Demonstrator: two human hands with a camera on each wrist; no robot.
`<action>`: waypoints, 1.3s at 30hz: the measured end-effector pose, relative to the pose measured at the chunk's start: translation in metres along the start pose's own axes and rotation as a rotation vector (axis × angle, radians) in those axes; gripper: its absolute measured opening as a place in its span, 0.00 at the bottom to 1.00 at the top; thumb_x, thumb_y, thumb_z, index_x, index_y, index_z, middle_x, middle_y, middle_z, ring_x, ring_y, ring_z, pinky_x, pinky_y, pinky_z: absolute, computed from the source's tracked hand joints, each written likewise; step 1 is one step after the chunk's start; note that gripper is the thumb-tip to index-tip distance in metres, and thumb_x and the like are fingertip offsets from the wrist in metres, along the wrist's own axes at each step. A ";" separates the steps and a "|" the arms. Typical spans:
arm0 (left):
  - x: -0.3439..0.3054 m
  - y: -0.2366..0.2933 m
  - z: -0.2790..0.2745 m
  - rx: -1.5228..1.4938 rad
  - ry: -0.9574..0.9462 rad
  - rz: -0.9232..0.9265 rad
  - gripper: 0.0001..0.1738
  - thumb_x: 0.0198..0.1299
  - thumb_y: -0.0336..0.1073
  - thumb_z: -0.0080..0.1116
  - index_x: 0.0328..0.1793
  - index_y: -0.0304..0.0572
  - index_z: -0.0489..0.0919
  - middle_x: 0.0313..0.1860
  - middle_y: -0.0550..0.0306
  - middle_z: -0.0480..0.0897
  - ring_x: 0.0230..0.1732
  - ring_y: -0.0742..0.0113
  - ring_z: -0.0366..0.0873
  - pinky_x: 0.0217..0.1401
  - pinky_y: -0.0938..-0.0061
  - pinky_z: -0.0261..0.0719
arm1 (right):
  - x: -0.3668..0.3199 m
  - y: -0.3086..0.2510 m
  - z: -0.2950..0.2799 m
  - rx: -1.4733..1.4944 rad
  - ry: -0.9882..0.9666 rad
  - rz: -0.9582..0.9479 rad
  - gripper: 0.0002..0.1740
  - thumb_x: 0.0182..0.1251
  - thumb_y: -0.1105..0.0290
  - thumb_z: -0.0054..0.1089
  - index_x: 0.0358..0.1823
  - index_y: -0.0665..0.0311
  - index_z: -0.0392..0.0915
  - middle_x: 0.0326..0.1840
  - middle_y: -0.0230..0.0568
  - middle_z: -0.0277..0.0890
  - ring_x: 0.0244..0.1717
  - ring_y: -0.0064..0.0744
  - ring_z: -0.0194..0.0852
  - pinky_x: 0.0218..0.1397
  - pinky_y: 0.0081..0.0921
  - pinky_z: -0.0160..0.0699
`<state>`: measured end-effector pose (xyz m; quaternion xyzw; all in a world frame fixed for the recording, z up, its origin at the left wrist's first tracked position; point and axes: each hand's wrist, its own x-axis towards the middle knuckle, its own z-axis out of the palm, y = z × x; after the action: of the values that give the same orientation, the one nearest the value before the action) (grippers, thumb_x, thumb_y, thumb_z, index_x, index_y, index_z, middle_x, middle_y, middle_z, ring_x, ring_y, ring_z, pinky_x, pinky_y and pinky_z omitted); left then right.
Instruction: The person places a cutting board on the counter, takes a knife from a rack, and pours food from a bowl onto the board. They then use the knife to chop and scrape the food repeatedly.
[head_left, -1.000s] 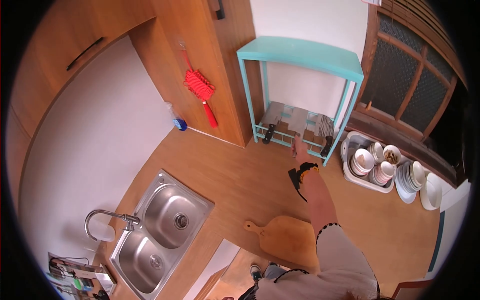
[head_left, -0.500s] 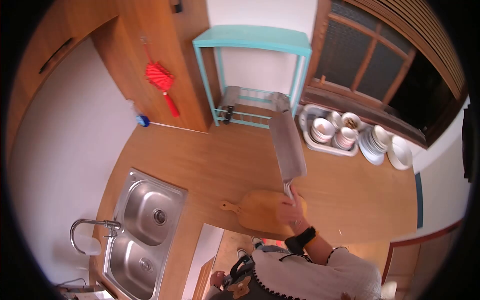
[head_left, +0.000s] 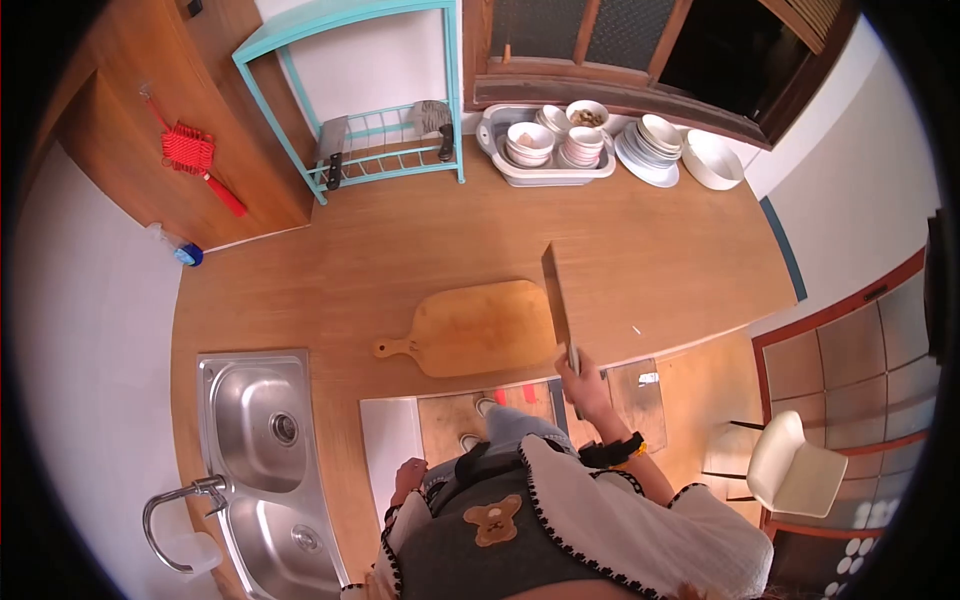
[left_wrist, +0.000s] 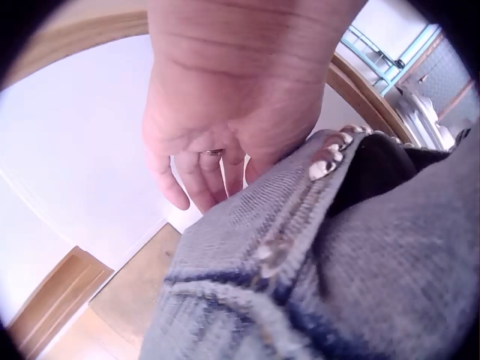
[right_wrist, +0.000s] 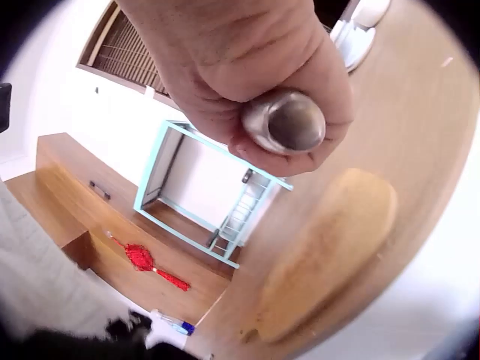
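My right hand (head_left: 586, 386) grips a cleaver (head_left: 557, 290) by its metal handle, with the blade pointing away from me and seen nearly edge-on. In the right wrist view, fingers curl round the handle, whose round butt end (right_wrist: 292, 124) faces the camera; the blade is hidden there. Just left of the blade lies a wooden cutting board (head_left: 478, 328), its handle to the left. My left hand (left_wrist: 232, 97) hangs beside the jeans (left_wrist: 247, 240) with loose fingers, a ring on one, holding nothing.
A turquoise rack (head_left: 390, 172) at the back holds two other knives with dark handles. Right of it stand a dish tub (head_left: 560, 175) of bowls, stacked plates (head_left: 645, 165) and a white bowl (head_left: 713, 160). A double sink (head_left: 262, 425) is at left, a chair (head_left: 800, 465) at right.
My right hand has taken the middle cleaver from the rack and brought it back toward me, beside the board. The blade has turned from flat-on to nearly edge-on. The head view has swung right.
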<state>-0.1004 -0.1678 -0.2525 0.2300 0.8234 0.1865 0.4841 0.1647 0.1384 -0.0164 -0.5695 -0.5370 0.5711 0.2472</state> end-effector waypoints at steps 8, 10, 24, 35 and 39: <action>0.019 -0.054 0.017 0.262 -0.058 0.265 0.17 0.59 0.46 0.49 0.44 0.49 0.83 0.49 0.54 0.82 0.53 0.54 0.78 0.57 0.66 0.74 | -0.015 0.042 0.002 -0.243 -0.211 0.067 0.25 0.68 0.46 0.50 0.34 0.65 0.72 0.14 0.30 0.63 0.12 0.21 0.62 0.14 0.24 0.62; 0.019 -0.061 0.024 0.313 -0.011 0.316 0.16 0.58 0.45 0.49 0.41 0.48 0.84 0.44 0.52 0.83 0.49 0.53 0.79 0.52 0.64 0.77 | -0.009 0.041 0.008 -0.228 -0.234 0.092 0.26 0.68 0.46 0.49 0.35 0.65 0.73 0.14 0.30 0.64 0.13 0.21 0.62 0.15 0.24 0.63; -0.042 0.011 -0.004 -0.143 0.123 0.135 0.17 0.59 0.44 0.57 0.46 0.40 0.80 0.39 0.50 0.84 0.40 0.59 0.83 0.44 0.69 0.79 | 0.043 0.055 0.014 -0.753 -0.252 -0.026 0.32 0.60 0.41 0.51 0.27 0.69 0.80 0.21 0.52 0.78 0.27 0.48 0.80 0.32 0.39 0.77; -0.013 0.284 -0.050 -0.197 0.137 0.423 0.16 0.65 0.42 0.53 0.37 0.34 0.81 0.30 0.51 0.83 0.34 0.68 0.81 0.39 0.73 0.77 | 0.079 0.033 -0.011 -0.739 -0.413 -0.052 0.33 0.59 0.37 0.52 0.32 0.63 0.83 0.26 0.56 0.78 0.32 0.54 0.79 0.37 0.43 0.74; -0.007 0.340 -0.024 -0.279 -0.048 0.441 0.19 0.67 0.43 0.51 0.33 0.32 0.79 0.25 0.57 0.80 0.31 0.74 0.78 0.36 0.79 0.75 | 0.099 0.055 -0.020 -0.688 -0.465 -0.063 0.33 0.58 0.36 0.51 0.35 0.63 0.83 0.31 0.59 0.79 0.36 0.58 0.78 0.40 0.46 0.75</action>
<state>-0.0512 0.1071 -0.0565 0.3392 0.7079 0.3940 0.4782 0.1787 0.2167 -0.0992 -0.4581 -0.7550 0.4641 -0.0680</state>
